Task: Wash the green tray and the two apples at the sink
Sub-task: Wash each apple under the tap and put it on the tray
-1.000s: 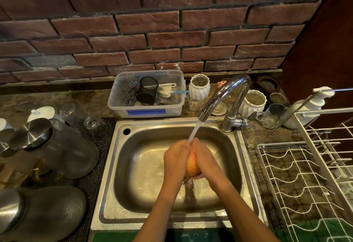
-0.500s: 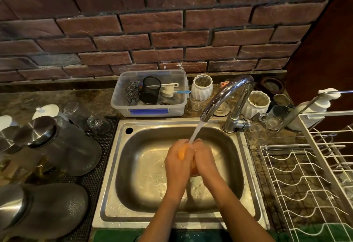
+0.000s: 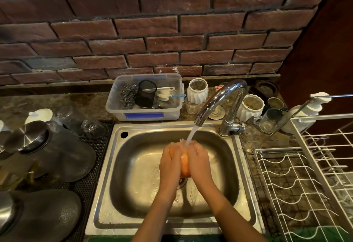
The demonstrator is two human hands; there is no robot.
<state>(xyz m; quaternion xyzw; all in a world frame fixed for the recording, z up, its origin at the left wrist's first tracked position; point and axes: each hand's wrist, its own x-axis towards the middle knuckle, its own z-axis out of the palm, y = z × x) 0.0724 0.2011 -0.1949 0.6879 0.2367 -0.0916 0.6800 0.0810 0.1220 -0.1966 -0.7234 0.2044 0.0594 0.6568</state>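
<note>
An orange-red apple (image 3: 185, 163) sits at the centre of the view, pressed between the two hands over the middle of the steel sink (image 3: 107, 180). The left hand (image 3: 170, 160) cups its 9 o'clock side with fingers curled round it, and the right hand (image 3: 197, 160) wraps its 3 o'clock side the same way, so only a narrow strip of fruit shows between them. A stream of water (image 3: 191, 134) falls from the chrome tap (image 3: 219, 100) onto the top of the apple and the fingertips; the tap's base stands at 1 o'clock from the hands, on the sink's back rim. The drain (image 3: 182, 182) shows just below the fruit.

At 12 o'clock, on the surface behind the sink, a clear plastic tub (image 3: 145, 111) holds steel wool (image 3: 127, 95), a black mesh cup (image 3: 146, 93) and a white brush (image 3: 162, 89). Two white ribbed pots stand near the tap, one (image 3: 197, 91) left of the spout and one (image 3: 250, 108) right of it. At 3 o'clock a white wire dish rack (image 3: 298, 184) lies on the surface, with a white pump bottle (image 3: 305, 111) behind it. At 9 o'clock, glass jars with steel lids (image 3: 51, 152) rest on a black mat (image 3: 89, 184). A green edge (image 3: 332, 232) shows under the rack at 4 o'clock; whether it is the tray cannot be told.
</note>
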